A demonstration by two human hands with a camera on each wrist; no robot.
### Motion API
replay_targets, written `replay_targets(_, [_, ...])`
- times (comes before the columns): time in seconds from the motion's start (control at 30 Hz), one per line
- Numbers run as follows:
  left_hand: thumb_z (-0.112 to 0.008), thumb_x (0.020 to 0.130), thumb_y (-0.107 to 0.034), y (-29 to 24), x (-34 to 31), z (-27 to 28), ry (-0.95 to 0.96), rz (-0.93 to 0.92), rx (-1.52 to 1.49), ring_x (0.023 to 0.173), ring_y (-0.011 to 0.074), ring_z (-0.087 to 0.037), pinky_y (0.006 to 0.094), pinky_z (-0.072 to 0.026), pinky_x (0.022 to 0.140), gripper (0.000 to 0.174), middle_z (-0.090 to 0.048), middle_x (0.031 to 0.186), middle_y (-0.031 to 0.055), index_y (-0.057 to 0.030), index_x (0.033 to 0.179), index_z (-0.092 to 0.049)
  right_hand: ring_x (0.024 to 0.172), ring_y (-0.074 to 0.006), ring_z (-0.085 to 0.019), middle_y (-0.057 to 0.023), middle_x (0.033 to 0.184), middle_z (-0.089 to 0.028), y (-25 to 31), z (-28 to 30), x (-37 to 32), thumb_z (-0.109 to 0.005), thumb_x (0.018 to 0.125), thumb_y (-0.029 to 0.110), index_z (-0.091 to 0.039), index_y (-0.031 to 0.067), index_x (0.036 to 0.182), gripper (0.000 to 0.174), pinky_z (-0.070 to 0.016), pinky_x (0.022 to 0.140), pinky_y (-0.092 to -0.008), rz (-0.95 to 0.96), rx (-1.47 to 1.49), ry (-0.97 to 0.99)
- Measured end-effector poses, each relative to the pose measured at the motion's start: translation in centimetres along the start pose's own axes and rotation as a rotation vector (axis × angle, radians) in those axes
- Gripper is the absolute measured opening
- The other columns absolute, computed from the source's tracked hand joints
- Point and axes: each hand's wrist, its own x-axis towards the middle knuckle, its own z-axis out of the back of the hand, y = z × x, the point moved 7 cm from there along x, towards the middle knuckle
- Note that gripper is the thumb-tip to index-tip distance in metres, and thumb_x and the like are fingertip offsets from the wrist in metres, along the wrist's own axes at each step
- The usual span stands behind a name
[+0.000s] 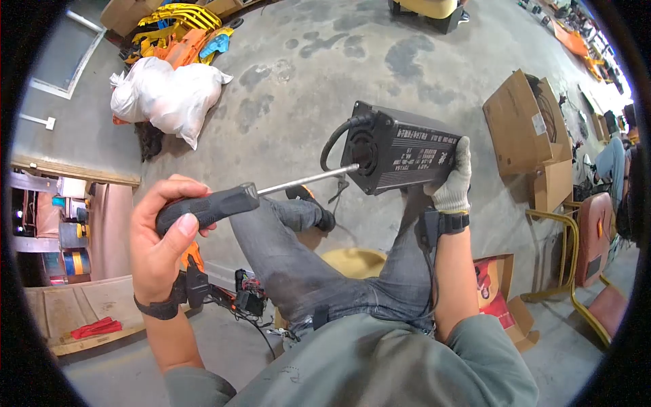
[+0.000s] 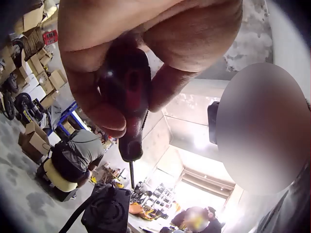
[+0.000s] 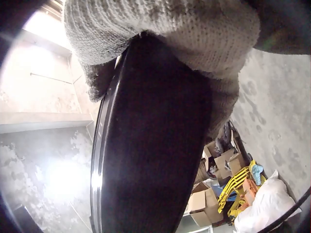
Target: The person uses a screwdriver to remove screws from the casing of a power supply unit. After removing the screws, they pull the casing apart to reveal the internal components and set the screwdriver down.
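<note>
A bare left hand point(image 1: 166, 234) grips the dark handle of a screwdriver point(image 1: 207, 209), its shaft pointing right. The shaft's tip appears in front of the fan end of a black metal box point(image 1: 407, 152); whether they touch I cannot tell. White lettering covers the box's side, and a black cable leaves its fan end. The right hand point(image 1: 458, 182), in a white knitted glove, holds the box by its far end. In the left wrist view, fingers curl round the handle point(image 2: 127, 92) above the box's fan point(image 2: 108, 211). The glove point(image 3: 165, 34) wraps the box point(image 3: 150, 136) in the right wrist view.
On the floor lie a white sack point(image 1: 169, 98), yellow and orange parts point(image 1: 186, 34) and a cardboard box point(image 1: 519, 125). A chair point(image 1: 593, 237) stands at the right, an opened carton point(image 1: 505, 298) beside it. Red items point(image 1: 97, 328) rest on a board at lower left.
</note>
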Motion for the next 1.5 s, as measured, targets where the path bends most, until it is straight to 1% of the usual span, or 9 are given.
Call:
replay_targets(0.07, [-0.063, 0.082, -0.014, 0.5, -0.2, -0.3, 0.03, 0.019, 0.006, 0.077, 0.0136, -0.059, 0.0248, -0.0471, 0.067, 0.029, -0.059, 0.098, 0.0107, 0.004, 0.105, -0.059, 0.082, -0.0216, -0.069, -0.0088, 0.1, -0.07, 0.3, -0.4, 0.0, -0.061, 0.089, 0.044, -0.065, 0.0078, 0.103, 0.039, -0.0587, 0.069, -0.0344, 0.036, -0.062, 0.009])
replay_targets(0.2, [-0.062, 0.081, -0.012, 0.9, -0.5, -0.9, 0.106, 0.041, 0.054, 0.079, 0.0128, -0.058, 0.0239, -0.0467, 0.069, 0.027, -0.059, 0.098, 0.0105, 0.0045, 0.103, -0.06, 0.082, -0.0215, -0.069, -0.0091, 0.1, -0.069, 0.3, -0.5, 0.0, -0.061, 0.089, 0.046, -0.064, 0.0073, 0.105, 0.042, -0.0583, 0.069, -0.034, 0.026, -0.069, 0.005])
replay_targets(0.27, [-0.062, 0.082, -0.013, 0.7, -0.4, -1.2, 0.104, 0.035, 0.062, 0.081, 0.0125, -0.057, 0.0236, -0.0465, 0.07, 0.027, -0.059, 0.098, 0.0102, 0.0046, 0.103, -0.06, 0.084, -0.0244, -0.069, -0.0108, 0.099, -0.069, 0.3, -0.4, -0.2, -0.059, 0.09, 0.044, -0.064, 0.0059, 0.102, 0.04, -0.059, 0.072, -0.0393, 0.026, -0.034, -0.031])
replay_targets(0.4, [-0.063, 0.083, -0.015, 0.8, -0.1, -1.3, 0.111, 0.023, 0.063, 0.084, 0.0121, -0.056, 0.0231, -0.0458, 0.073, 0.028, -0.059, 0.097, 0.0091, 0.0045, 0.103, -0.06, 0.085, -0.0241, -0.069, -0.0111, 0.1, -0.069, 0.2, -1.1, -0.3, -0.059, 0.09, 0.043, -0.064, 0.0062, 0.102, 0.039, -0.0591, 0.072, -0.039, 0.024, -0.038, 0.05])
replay_targets(0.63, [-0.065, 0.083, -0.016, 1.2, 0.0, -1.5, 0.122, 0.032, 0.064, 0.085, 0.012, -0.056, 0.0238, -0.0454, 0.075, 0.029, -0.059, 0.097, 0.0087, 0.0046, 0.102, -0.06, 0.085, -0.0254, -0.069, -0.012, 0.102, -0.069, 0.0, -0.9, -0.1, -0.06, 0.09, 0.042, -0.064, 0.0055, 0.104, 0.04, -0.0589, 0.073, -0.0401, -0.008, 0.017, 0.048])
replay_targets(0.93, [-0.064, 0.082, -0.015, 1.2, 0.2, -1.5, 0.122, 0.039, 0.086, 0.088, 0.0128, -0.055, 0.0243, -0.0439, 0.078, 0.028, -0.059, 0.098, 0.0091, 0.0042, 0.102, -0.061, 0.084, -0.0246, -0.069, -0.0113, 0.1, -0.069, 0.2, -1.3, -0.3, -0.059, 0.091, 0.042, -0.065, 0.006, 0.102, 0.038, -0.0591, 0.072, -0.0389, 0.017, -0.018, 0.055])
replay_targets(1.23, [-0.065, 0.082, -0.015, 1.0, 0.3, -1.5, 0.132, 0.033, 0.112, 0.089, 0.0134, -0.055, 0.0244, -0.0424, 0.079, 0.027, -0.059, 0.099, 0.0096, 0.0035, 0.102, -0.061, 0.078, -0.0228, -0.07, -0.0106, 0.095, -0.07, 0.3, -1.3, -0.5, -0.061, 0.09, 0.041, -0.065, 0.0067, 0.099, 0.036, -0.0596, 0.065, -0.0351, 0.048, -0.034, 0.0])
replay_targets(1.4, [-0.066, 0.082, -0.012, 0.8, 0.5, -1.6, 0.151, -0.045, 0.126, 0.091, 0.0145, -0.055, 0.0258, -0.0426, 0.081, 0.026, -0.059, 0.101, 0.0105, 0.0032, 0.103, -0.061, 0.081, -0.0234, -0.069, -0.0108, 0.096, -0.07, 0.2, -1.4, -0.3, -0.06, 0.09, 0.042, -0.065, 0.0063, 0.1, 0.037, -0.0594, 0.068, -0.0374, 0.029, -0.033, 0.051])
replay_targets(1.5, [-0.067, 0.08, -0.009, 0.5, 0.7, -1.7, 0.183, -0.083, 0.141, 0.094, 0.015, -0.055, 0.0262, -0.0429, 0.082, 0.027, -0.059, 0.101, 0.0104, 0.0033, 0.103, -0.061, 0.082, -0.0237, -0.069, -0.0107, 0.098, -0.07, 0.4, -0.9, -0.2, -0.059, 0.09, 0.043, -0.065, 0.006, 0.102, 0.039, -0.0593, 0.07, -0.0381, 0.053, -0.066, 0.019])
